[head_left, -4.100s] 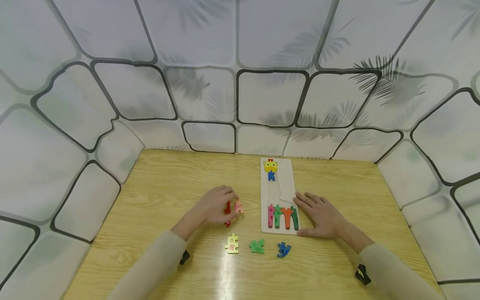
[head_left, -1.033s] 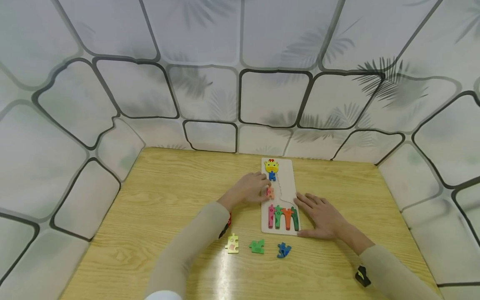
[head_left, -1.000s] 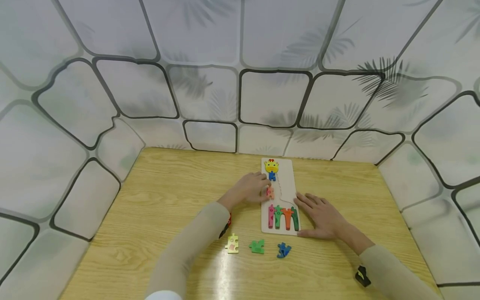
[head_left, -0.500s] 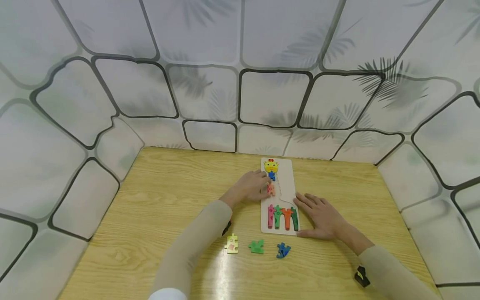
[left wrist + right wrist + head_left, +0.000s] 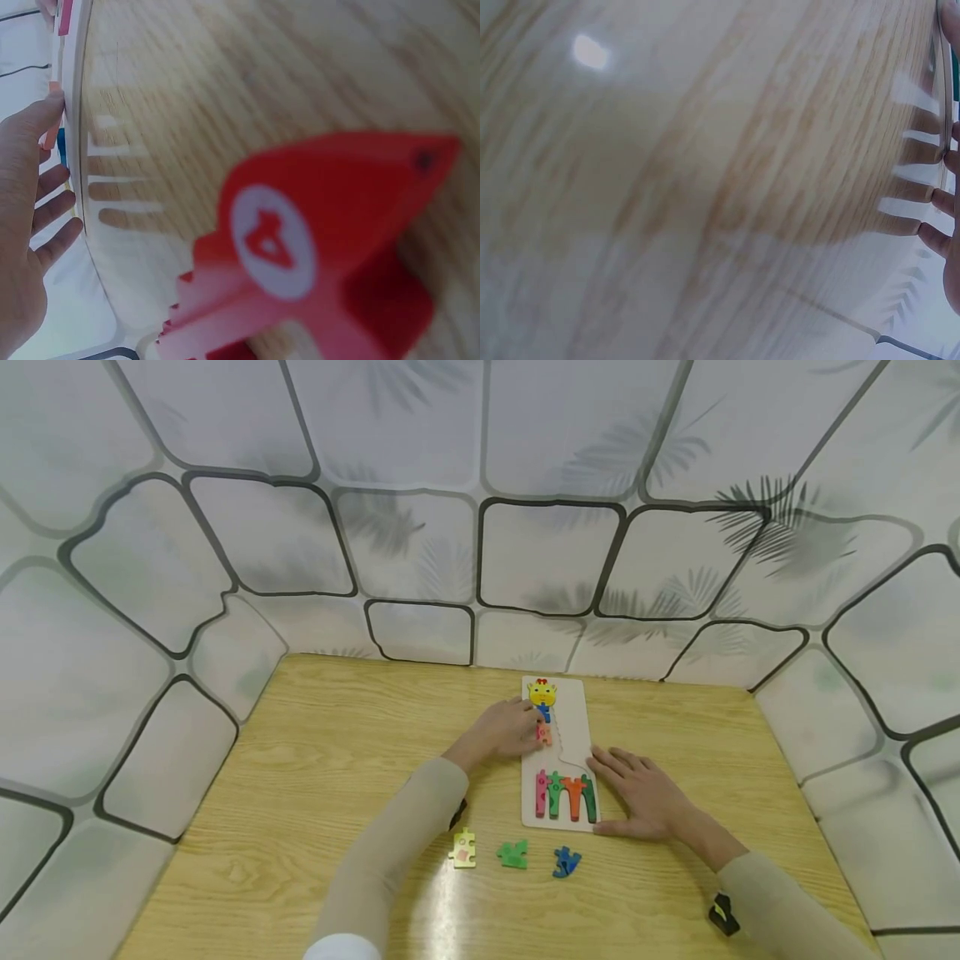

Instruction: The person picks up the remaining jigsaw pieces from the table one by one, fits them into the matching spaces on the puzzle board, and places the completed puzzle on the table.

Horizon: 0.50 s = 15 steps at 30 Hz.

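Note:
My left hand (image 5: 501, 732) reaches over the white puzzle board (image 5: 573, 706) and pinches a salmon-pink puzzle piece (image 5: 545, 735) just below a blue neck piece (image 5: 543, 714). In the left wrist view the thumb presses on the same pink piece (image 5: 52, 138). A yellow giraffe-head piece (image 5: 542, 695) sits at the board's top. Along its lower end stand the leg pieces: pink (image 5: 540, 795), green (image 5: 554, 797), orange (image 5: 574, 795) and dark green (image 5: 589, 798). My right hand (image 5: 637, 795) rests flat with spread fingers against the board's right edge.
Loose yellow (image 5: 464, 850), green (image 5: 513, 854) and blue (image 5: 566, 862) puzzle pieces lie on the wooden table (image 5: 337, 735) in front of the board. A red piece marked 4 (image 5: 274, 240) lies close under the left wrist. A patterned wall (image 5: 420, 552) borders the table behind.
My left hand picked the pink piece off the table at left, carried it right onto the board, then slid it up toward the blue piece. The right hand has stayed put.

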### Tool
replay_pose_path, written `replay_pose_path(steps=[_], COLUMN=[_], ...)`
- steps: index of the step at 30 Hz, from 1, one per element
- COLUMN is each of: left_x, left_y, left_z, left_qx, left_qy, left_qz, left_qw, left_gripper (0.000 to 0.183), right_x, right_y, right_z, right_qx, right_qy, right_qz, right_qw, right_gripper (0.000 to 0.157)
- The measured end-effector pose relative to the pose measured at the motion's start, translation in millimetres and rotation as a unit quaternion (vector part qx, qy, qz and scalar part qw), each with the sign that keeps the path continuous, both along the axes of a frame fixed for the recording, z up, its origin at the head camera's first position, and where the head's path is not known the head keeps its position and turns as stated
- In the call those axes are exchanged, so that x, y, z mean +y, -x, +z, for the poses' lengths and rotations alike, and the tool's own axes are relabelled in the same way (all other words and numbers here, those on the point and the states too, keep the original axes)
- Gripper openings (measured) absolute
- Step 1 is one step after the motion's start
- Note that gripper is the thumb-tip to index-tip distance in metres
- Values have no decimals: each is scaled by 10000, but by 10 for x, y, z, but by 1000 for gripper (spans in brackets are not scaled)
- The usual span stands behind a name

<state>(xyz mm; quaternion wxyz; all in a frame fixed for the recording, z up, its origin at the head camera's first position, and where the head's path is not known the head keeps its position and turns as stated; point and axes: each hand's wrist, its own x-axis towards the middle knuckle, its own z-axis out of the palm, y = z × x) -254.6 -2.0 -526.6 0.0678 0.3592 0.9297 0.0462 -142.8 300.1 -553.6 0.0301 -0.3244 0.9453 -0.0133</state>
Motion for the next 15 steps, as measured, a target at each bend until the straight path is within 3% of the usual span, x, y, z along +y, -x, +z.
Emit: replay_pose_path(steps=[15], left_x=[49], left_y=[50], left_z=[-1], left_qx=[35], left_qy=[81], left_qz=[207], left_qw=[9997], left_gripper=[54], right_x=[5], right_y=[2], right_z=[-6], right_qx=[29], right_qy=[45], right_qz=[12], right_qw=[10000], right_gripper=[109])
